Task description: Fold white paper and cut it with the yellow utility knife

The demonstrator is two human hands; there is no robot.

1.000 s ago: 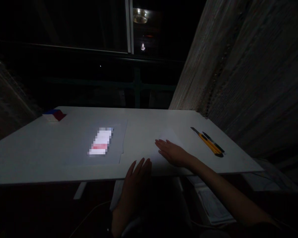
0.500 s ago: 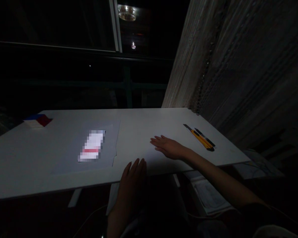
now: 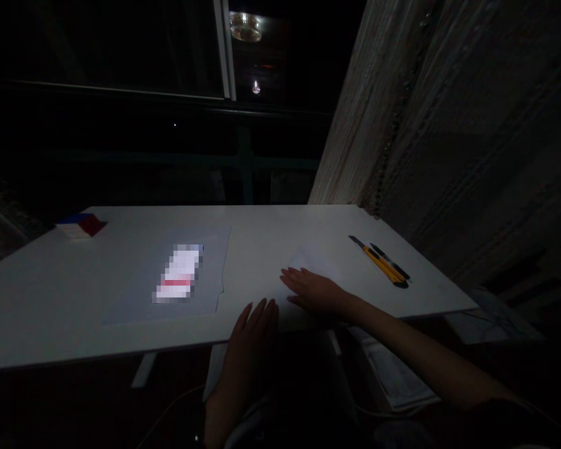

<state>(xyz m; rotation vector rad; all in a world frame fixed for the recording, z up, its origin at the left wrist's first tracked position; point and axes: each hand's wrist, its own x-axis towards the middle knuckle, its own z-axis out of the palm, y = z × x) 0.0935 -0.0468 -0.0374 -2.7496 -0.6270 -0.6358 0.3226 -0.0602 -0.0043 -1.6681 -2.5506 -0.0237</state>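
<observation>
My right hand (image 3: 315,292) lies flat, fingers stretched out, over a pale piece of paper (image 3: 312,257) near the front of the white table (image 3: 262,234). The paper is faint, and my palm and fingers cover part of it. At the table's front edge, my left hand (image 3: 252,330) rests with its fingers straight and holds nothing that I can see. A yellow utility knife (image 3: 383,265) and a dark pen (image 3: 389,259) lie side by side to the right of my right hand.
Left of my hands, a lit phone (image 3: 177,274) with a blurred screen lies on sheets of paper (image 3: 131,308). A blue, red and white cube (image 3: 79,226) sits at the far left. A curtain (image 3: 350,137) hangs behind the table's right side.
My right hand has drawn back toward the table's front edge, and the pale paper now shows beyond it. My left hand has hardly moved. The view has shifted slightly left.
</observation>
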